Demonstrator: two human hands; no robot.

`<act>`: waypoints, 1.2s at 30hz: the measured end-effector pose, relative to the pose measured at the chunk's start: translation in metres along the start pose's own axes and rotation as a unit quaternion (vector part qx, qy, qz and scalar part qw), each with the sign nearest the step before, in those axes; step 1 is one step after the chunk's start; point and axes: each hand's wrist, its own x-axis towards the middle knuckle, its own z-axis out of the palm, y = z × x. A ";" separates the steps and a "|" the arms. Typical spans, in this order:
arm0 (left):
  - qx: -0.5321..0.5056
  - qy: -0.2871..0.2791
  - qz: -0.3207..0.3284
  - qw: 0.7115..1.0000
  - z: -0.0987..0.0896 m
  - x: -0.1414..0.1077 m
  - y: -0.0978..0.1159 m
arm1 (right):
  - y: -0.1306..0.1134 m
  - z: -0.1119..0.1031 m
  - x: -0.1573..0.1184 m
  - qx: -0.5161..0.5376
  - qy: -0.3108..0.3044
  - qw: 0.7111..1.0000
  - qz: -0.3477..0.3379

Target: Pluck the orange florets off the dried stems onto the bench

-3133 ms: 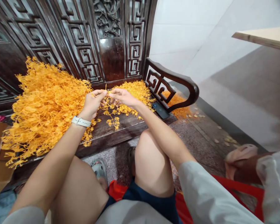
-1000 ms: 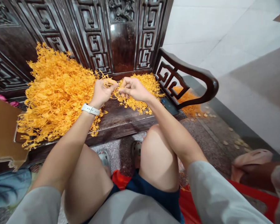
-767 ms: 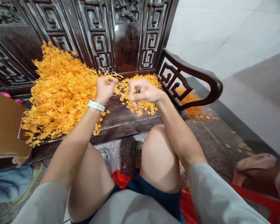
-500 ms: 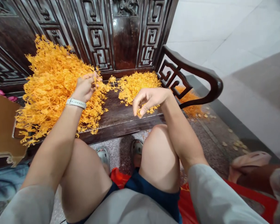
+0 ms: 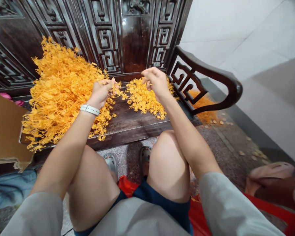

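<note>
My left hand [image 5: 102, 92], with a pale watch strap at the wrist, is closed in a pinch on an orange-yellow plastic flower sprig [image 5: 123, 95]. The sprig's tip points right, over the dark wooden bench seat [image 5: 127, 124]. Behind and beside that hand rises a large heap of orange-yellow plastic flower sprigs [image 5: 61, 88]. My right hand [image 5: 157, 82] hovers over a smaller pile of yellow flower pieces [image 5: 146, 100], its fingers bent together. Anything between those fingers is hidden or too small to make out.
The bench has a carved back [image 5: 135, 46] and a curved armrest [image 5: 233, 88] at the right. Beyond it, an orange pile [image 5: 205, 106] lies on the floor. A cardboard box [image 5: 7, 127] stands at the left. Another person's foot [image 5: 270, 173] shows at the right.
My right hand has risen from the seat's front edge to above the smaller pile. My left hand has shifted slightly right and down, still holding a sprig. The view has moved slightly.
</note>
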 end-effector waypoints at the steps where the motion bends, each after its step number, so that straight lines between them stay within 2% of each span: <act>1: 0.005 0.002 0.004 1.000 0.002 0.000 -0.002 | -0.004 0.007 -0.005 -0.044 -0.030 0.998 -0.033; 5: 0.014 0.005 0.014 1.000 0.016 -0.003 -0.007 | -0.008 0.029 -0.019 -0.203 -0.133 0.960 -0.140; 8: 0.020 0.007 0.024 0.999 0.026 -0.008 -0.010 | -0.001 0.035 -0.021 -0.268 -0.160 0.935 -0.167; 11: 0.016 0.012 0.033 0.999 0.034 -0.015 -0.009 | 0.004 0.037 -0.020 -0.291 -0.164 0.926 -0.173; 16: -0.014 0.001 0.047 0.999 0.042 -0.027 -0.002 | 0.006 0.042 -0.022 -0.213 -0.165 0.953 -0.135; 21: -0.037 -0.037 0.077 0.996 0.046 -0.033 0.002 | 0.009 0.047 -0.022 -0.021 -0.202 0.979 -0.029; 27: -0.014 -0.051 0.097 0.994 0.046 -0.031 0.004 | -0.006 0.044 -0.028 0.166 -0.228 0.953 0.106; 31: 0.003 -0.048 0.095 0.994 0.046 -0.027 0.003 | -0.007 0.049 -0.029 0.146 -0.217 0.961 0.088; 36: 0.046 -0.008 0.128 0.991 0.039 -0.021 -0.002 | 0.009 0.048 -0.020 -0.015 -0.172 0.985 -0.005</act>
